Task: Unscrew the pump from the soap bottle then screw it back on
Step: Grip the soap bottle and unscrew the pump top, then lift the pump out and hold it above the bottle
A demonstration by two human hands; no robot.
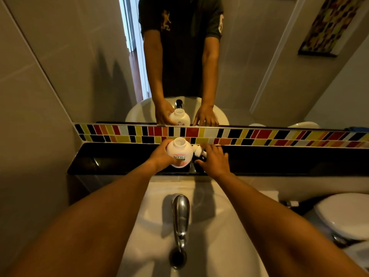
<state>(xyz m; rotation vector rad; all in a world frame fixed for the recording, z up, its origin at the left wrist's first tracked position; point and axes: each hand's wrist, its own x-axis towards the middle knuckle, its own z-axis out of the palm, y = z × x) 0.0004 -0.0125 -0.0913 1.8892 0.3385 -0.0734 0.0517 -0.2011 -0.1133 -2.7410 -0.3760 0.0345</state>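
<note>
The white soap bottle (179, 152) with a pink label stands on the black ledge (119, 160), its neck open with no pump on it. My left hand (159, 156) grips the bottle from its left side. The white pump (197, 149) lies on the ledge just right of the bottle, partly hidden by my fingers. My right hand (214, 159) is spread over the pump with fingers apart; whether it touches the pump I cannot tell.
A strip of coloured tiles (259, 135) and a mirror rise behind the ledge. Below lies a white sink (215, 246) with a chrome faucet (181, 218). A white toilet lid (343, 212) sits at the right.
</note>
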